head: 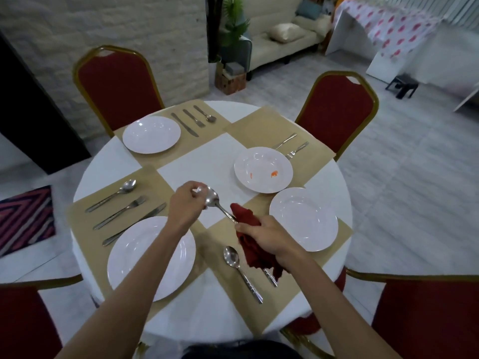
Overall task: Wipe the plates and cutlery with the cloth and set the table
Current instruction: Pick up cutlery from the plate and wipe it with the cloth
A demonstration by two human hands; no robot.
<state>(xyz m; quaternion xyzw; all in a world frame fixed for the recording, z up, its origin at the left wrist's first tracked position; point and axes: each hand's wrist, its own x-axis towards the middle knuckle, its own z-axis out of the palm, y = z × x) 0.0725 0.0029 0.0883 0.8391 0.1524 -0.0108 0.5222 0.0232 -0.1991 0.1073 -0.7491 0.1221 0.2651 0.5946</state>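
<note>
With left hand (187,203) pinching shiny steel spoon (213,199) by its bowl and right hand (264,237) gripping crumpled dark-red cloth (245,216) round the handle, draw cloth firmly toward five o'clock.

**Bare Arms, Dark Garment at the Bottom Edge**

Bare all along the left forearm (134,288), uncovered from the wrist down to the view's lower edge. Same story on the right forearm (324,307): bare for its whole visible length, long and slim. Up front, the left hand (185,203), bare, knuckles plainly showing. Across from it, the right hand (261,235), bare as well, knuckles and the back of the hand in clear sight. Down at the very bottom, between the two arms, a sliver of dark garment (241,349), black or near it, cut off by the frame; too little in view to tell its kind.
</note>
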